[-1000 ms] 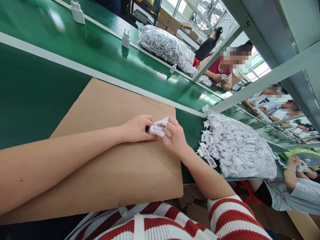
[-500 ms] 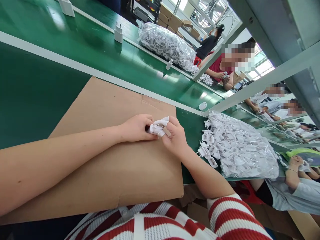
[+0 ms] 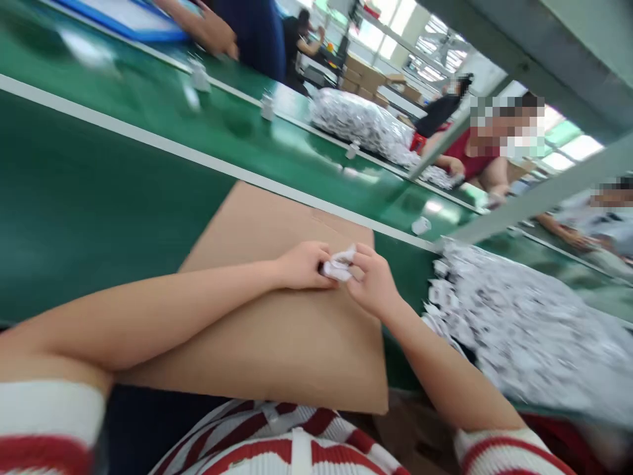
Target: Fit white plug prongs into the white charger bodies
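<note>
Green worktop [image 3: 99,178], pale metal frame [image 3: 548,189], stacked boxes [image 3: 361,77], bright windows [image 3: 585,146]

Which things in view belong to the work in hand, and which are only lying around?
Work in hand:
small white piece, between left hand and right hand
cardboard sheet, beneath them
bagged white parts, right, probably

Apparently just around:
brown boxes, background
red object, background

1. Beyond my left forearm [image 3: 198,300], I can pass freely over the cardboard [image 3: 257,343] and the green tabletop [image 3: 99,198];
2. beside my right forearm [image 3: 442,363], a broad heap of white parts [image 3: 539,323] bars the way; a slanting post [image 3: 539,193] stands just behind it;
3. ahead, a low white rail [image 3: 148,142] crosses before me; a grey beam [image 3: 494,36] overhangs the upper right.
</note>
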The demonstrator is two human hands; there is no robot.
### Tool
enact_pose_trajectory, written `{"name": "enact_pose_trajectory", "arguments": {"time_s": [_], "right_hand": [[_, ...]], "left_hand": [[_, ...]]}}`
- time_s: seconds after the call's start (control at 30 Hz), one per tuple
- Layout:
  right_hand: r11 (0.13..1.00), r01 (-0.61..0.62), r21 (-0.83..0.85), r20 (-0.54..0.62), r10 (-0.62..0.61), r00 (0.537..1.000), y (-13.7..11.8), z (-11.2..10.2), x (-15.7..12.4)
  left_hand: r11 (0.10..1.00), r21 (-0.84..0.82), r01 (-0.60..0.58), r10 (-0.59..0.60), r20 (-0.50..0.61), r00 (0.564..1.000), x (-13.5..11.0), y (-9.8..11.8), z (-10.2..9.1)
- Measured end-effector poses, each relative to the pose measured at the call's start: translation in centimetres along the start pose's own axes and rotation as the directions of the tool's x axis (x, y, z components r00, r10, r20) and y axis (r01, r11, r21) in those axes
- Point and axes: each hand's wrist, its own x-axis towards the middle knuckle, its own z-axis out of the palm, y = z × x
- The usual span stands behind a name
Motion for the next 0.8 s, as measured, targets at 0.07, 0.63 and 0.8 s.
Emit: {"name": "enact_pose_trajectory", "arguments": {"time_s": [0.07,0.63,0.8], "right_hand": [[1.0,0.005,0.019,-0.036,-0.004,0.999,0.2,0.4,-0.7],[0.567,-0.418,0.71,0.02,0.578,0.816,1.0,5.9,-2.0],[0.687,-0.353,0.635,0.032,0.432,0.901,1.6,6.8,-2.3]], "left_hand": [[1.0,0.011,-0.007,0.007,0.019,1.0,-0.4,0.2,0.6],[0.92,-0.005,0.392,-0.389,-0.117,0.914,5.4,-2.9,-4.5],[0.798,0.159,0.581,-0.478,-0.421,0.771,10.6,-5.4,-7.7]]}}
